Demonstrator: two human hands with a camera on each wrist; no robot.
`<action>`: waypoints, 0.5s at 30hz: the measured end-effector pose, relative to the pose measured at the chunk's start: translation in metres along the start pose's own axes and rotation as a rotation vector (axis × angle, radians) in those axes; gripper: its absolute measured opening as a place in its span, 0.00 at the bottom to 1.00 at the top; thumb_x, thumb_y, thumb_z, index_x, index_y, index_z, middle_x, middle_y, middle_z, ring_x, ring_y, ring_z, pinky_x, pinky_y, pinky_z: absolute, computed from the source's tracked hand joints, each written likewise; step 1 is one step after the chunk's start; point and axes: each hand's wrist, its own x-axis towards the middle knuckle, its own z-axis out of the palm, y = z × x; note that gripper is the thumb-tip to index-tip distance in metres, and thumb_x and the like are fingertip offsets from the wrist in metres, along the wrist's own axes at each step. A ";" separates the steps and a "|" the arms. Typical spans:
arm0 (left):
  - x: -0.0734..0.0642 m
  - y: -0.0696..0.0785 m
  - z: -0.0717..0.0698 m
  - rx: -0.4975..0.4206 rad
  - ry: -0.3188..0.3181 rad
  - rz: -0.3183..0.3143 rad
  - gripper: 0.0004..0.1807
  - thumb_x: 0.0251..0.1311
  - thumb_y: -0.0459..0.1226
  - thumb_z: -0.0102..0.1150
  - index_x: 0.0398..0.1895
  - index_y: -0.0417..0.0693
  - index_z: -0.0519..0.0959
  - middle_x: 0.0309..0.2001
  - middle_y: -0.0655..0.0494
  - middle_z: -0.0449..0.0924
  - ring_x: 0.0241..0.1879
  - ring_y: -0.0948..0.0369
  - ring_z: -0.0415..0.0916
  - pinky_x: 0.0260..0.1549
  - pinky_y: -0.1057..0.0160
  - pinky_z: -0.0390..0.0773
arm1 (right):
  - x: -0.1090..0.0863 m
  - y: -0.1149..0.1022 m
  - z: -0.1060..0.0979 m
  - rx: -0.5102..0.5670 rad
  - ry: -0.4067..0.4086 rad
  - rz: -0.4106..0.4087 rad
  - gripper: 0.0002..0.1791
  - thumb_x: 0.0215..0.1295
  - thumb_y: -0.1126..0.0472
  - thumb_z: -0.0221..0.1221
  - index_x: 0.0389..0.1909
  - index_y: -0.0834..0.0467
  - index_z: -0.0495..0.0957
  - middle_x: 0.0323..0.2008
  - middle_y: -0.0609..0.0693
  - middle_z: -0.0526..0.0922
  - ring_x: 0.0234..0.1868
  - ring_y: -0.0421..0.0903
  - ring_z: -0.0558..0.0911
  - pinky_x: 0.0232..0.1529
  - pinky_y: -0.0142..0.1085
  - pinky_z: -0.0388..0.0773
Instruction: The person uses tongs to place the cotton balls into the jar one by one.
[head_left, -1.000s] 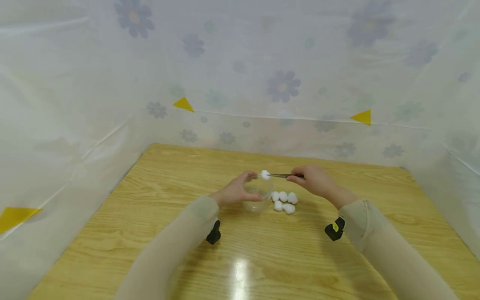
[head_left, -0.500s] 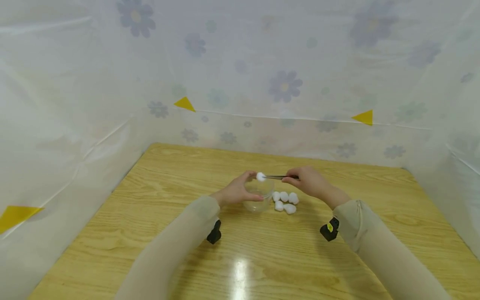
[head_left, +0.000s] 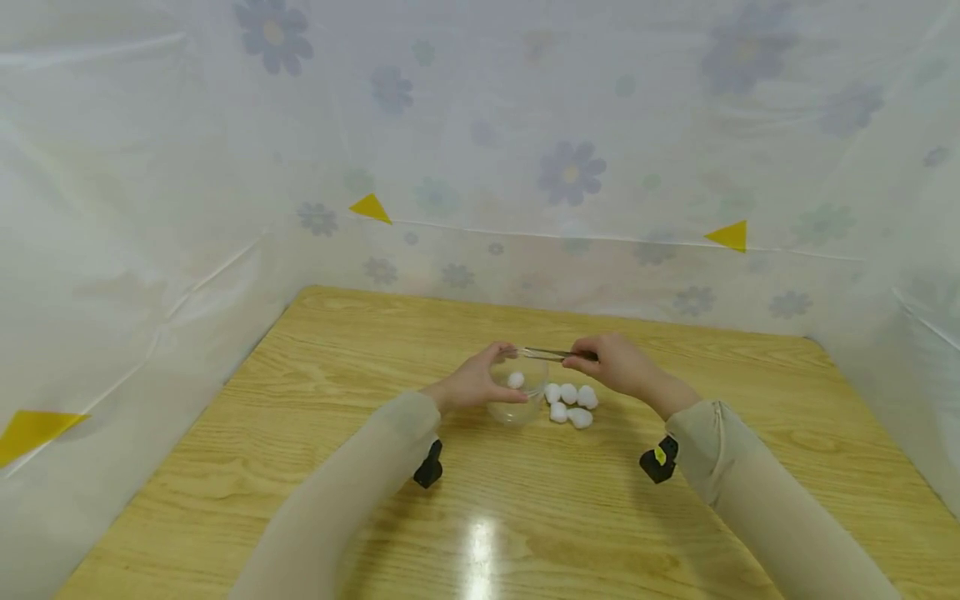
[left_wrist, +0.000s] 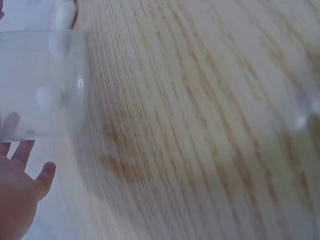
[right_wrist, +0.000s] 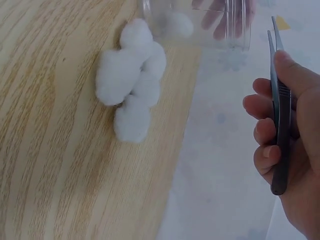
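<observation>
My left hand [head_left: 468, 382] holds a clear jar [head_left: 512, 415] upright on the table, thumb on the near side and fingers round the far side. One white cotton ball [head_left: 515, 380] is inside the jar, seen through its wall in the right wrist view as well. Above the rim, my right hand [head_left: 624, 365] grips dark metal tweezers [right_wrist: 280, 125] between thumb and fingers. Their tips stand slightly apart with nothing between them. Just right of the jar, several loose cotton balls [right_wrist: 120, 75] lie close together on the wood.
The wood-grain table [head_left: 420, 517] ends at pale flowered sheeting [head_left: 480, 150] at the back and sides. Yellow triangles [head_left: 727, 236] are stuck on the sheeting. Black wrist cameras [head_left: 428, 465] hang below both forearms.
The tweezers have moved left over the jar and their tips have parted. The cotton ball they held has dropped into the jar. The left hand has stayed in place.
</observation>
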 end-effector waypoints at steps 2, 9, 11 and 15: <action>-0.001 0.000 0.000 0.000 0.001 0.001 0.49 0.48 0.51 0.69 0.71 0.55 0.52 0.70 0.60 0.58 0.71 0.55 0.51 0.66 0.49 0.60 | -0.001 0.001 0.000 0.003 -0.001 -0.005 0.11 0.66 0.54 0.55 0.34 0.57 0.81 0.26 0.49 0.82 0.21 0.36 0.73 0.24 0.32 0.70; -0.002 0.002 0.000 0.010 0.007 0.002 0.49 0.48 0.50 0.69 0.71 0.56 0.52 0.70 0.61 0.58 0.71 0.57 0.51 0.66 0.49 0.60 | -0.007 0.006 -0.001 0.001 0.012 0.008 0.11 0.66 0.56 0.56 0.40 0.59 0.81 0.29 0.51 0.83 0.22 0.37 0.73 0.24 0.32 0.69; -0.002 0.001 0.000 0.012 0.007 0.006 0.48 0.49 0.50 0.69 0.71 0.55 0.53 0.70 0.61 0.58 0.71 0.56 0.51 0.66 0.49 0.60 | -0.009 0.009 0.000 0.003 0.018 0.016 0.12 0.66 0.56 0.56 0.41 0.59 0.81 0.29 0.51 0.83 0.22 0.37 0.73 0.23 0.33 0.69; -0.002 0.001 0.000 0.006 0.005 0.011 0.47 0.49 0.49 0.69 0.70 0.55 0.53 0.70 0.60 0.58 0.71 0.56 0.51 0.66 0.49 0.60 | -0.014 0.014 -0.001 -0.002 0.030 0.030 0.12 0.66 0.55 0.56 0.42 0.59 0.80 0.30 0.51 0.82 0.23 0.37 0.74 0.24 0.32 0.70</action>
